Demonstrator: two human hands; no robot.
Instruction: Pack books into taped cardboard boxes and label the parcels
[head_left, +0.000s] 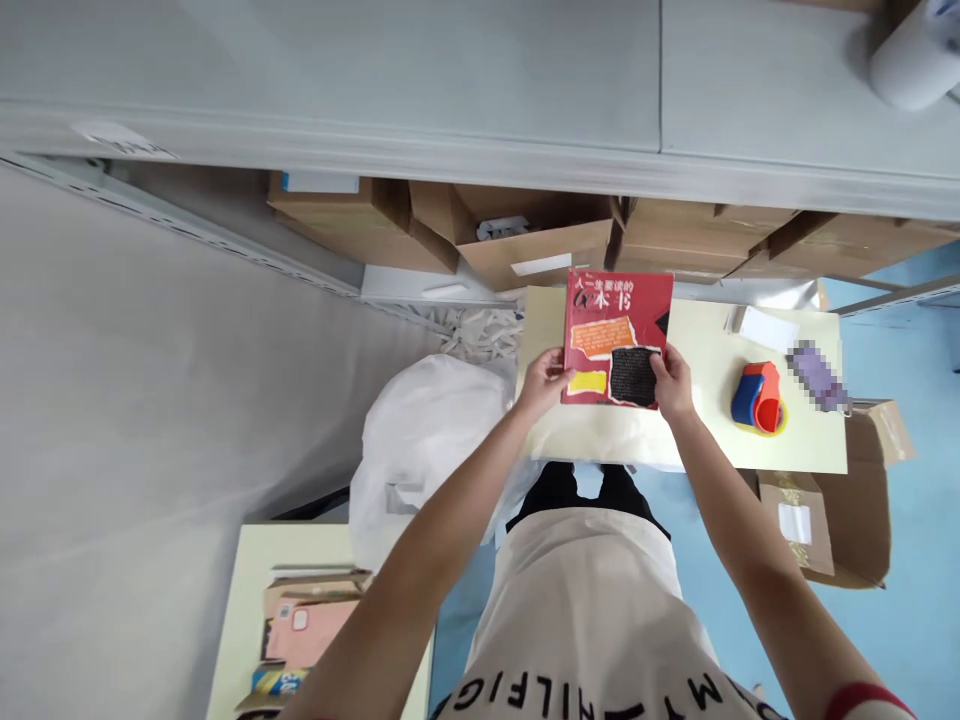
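Observation:
A red book with orange, yellow and black patches on its cover is held over a pale yellow table. My left hand grips the book's lower left edge, fingers closed on it. My right hand grips the lower right corner, thumb on the black patch. The book's cover faces up toward me.
A red, blue and yellow tape dispenser and a white slip lie on the table's right part. Open cardboard boxes sit under a grey shelf. A white bag stands at the left, another box at the right, a second table below left.

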